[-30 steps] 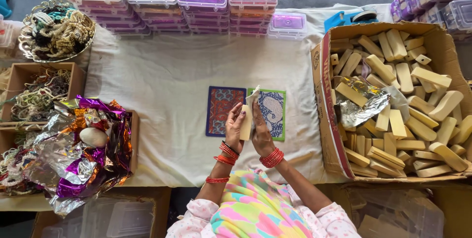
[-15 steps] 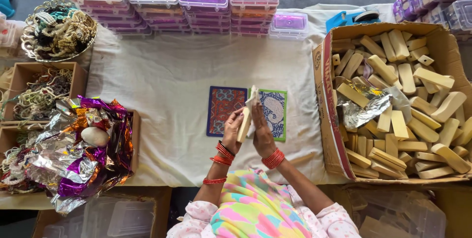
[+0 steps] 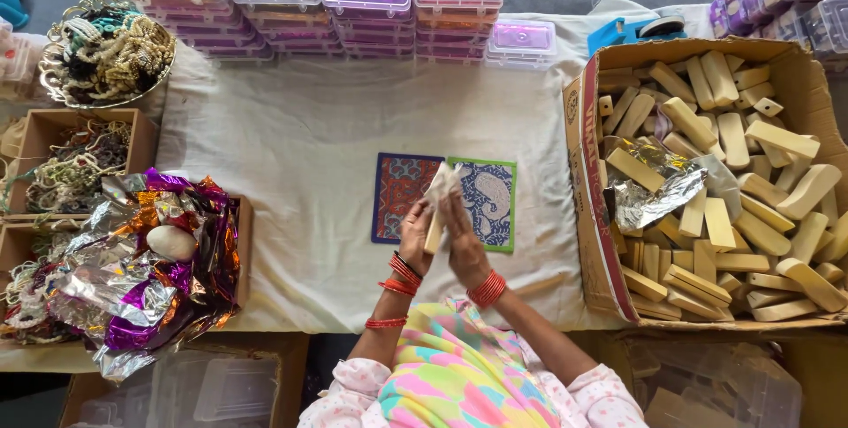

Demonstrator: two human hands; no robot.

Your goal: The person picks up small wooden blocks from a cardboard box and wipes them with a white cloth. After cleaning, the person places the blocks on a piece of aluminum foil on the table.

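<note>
Left hand: your left hand (image 3: 415, 238) is raised over the near middle of the desk (image 3: 300, 145), fingers grasping the pale wooden block (image 3: 434, 232) from the left.
Right hand: your right hand (image 3: 461, 241) presses on the same block from the right, its fingers closed on the silver foil wrap (image 3: 441, 183) at the block's upper end.
Wooden block: upright between both hands, just above the two patterned cards, its top covered by the foil.
Cards: a red-and-blue card (image 3: 397, 196) and a green-edged blue card (image 3: 491, 201) lie side by side, touching, on the white cloth just beyond your hands.
Right side: an open cardboard box (image 3: 590, 181) is full of bare wooden blocks (image 3: 777, 181), with a crumpled sheet of silver foil (image 3: 658, 189) on top.
Left side: a heap of purple, orange and silver foil sheets (image 3: 141, 273) fills a box near you; trays of bead strings (image 3: 102, 44) sit farther off.
Far edge: stacks of clear plastic cases with pink lids (image 3: 353, 0) run along the far side.
</note>
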